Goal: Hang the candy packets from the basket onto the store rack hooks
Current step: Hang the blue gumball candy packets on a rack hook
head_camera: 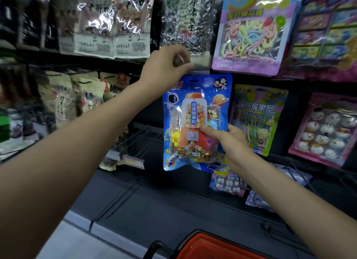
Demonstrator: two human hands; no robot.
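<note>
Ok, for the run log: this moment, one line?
left hand pinches blue candy packet top | right hand holds its side | red basket below

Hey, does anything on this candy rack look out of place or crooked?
Mostly tidy. Low on the right, two blue-and-white packets seem to lie slanted rather than hanging flat like the rest, though that corner is blurry.

A dark rack carries a hanging green packet. A pink packet hangs just right of it, a purple packet above, and seed bags up-left.
</note>
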